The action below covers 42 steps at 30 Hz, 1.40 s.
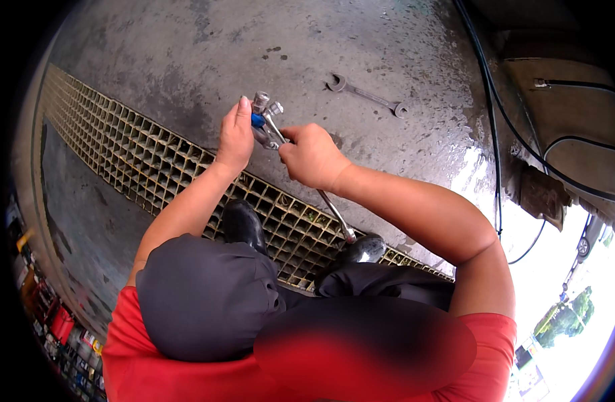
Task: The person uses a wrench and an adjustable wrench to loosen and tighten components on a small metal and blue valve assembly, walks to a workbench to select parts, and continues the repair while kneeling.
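My left hand (237, 137), closed with its thumb up, grips a metal fitting with a blue part (257, 120) and silver ends. In my right hand (314, 157) is a long silver wrench (333, 208). Its upper end meets the fitting, and its shaft comes out below my fist toward my right boot. My fingers hide part of the contact, so I cannot tell how the wrench sits on it. Both hands are close together, above the concrete floor near the grating. A double open-ended wrench (366, 94) lies on the concrete, ahead of my right hand.
A yellowish floor grating (153, 151) runs diagonally beneath my arms. My black boots (244, 224) are at its near side. Black hoses (488, 87) hang at the right, beside a rusty metal part (540, 194). Cluttered coloured items (63, 325) stand at the far left.
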Available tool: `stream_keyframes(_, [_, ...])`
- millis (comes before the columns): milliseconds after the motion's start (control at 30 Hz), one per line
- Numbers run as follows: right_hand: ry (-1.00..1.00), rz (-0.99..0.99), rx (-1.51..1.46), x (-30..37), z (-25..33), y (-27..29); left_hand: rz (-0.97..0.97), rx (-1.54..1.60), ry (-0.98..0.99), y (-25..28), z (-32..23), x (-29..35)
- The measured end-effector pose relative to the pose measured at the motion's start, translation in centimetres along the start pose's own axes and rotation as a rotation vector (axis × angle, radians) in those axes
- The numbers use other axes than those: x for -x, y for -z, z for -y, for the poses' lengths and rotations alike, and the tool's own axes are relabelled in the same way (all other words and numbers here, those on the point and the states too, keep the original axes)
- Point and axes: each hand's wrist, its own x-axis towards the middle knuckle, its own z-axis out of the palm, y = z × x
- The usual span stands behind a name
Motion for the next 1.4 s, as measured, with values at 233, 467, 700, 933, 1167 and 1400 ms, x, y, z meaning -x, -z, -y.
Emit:
stream_keyframes(233, [0.086, -0.043, 0.087, 0.3, -0.4, -0.6, 0.007, 0.025, -0.032, 0.1, 0.2, 0.3])
stream_keyframes(467, [0.118, -0.052, 0.149, 0.2, -1.6, -1.3, 0.058, 0.148, 0.058, 0.3, -0.2, 0.3])
stream_keyframes(700, [0.204, -0.095, 0.104, 1.0, -2.3, -0.9, 0.175, 0.365, 0.071, 1.6, 0.4, -0.2])
stream_keyframes(933, [0.231, -0.108, 0.112, 1.6, -2.9, -0.5, 0.380, 0.419, -0.041, 2.5, -0.7, -0.9])
stream_keyframes(1167, [0.213, -0.072, 0.129, 1.5, -4.4, -1.2, 0.435, 0.393, -0.053, 2.3, -0.7, -1.2])
stream_keyframes(1400, [0.224, -0.067, 0.120, 1.7, -4.5, -1.8, 0.405, 0.415, -0.032, 2.3, -0.1, -1.3])
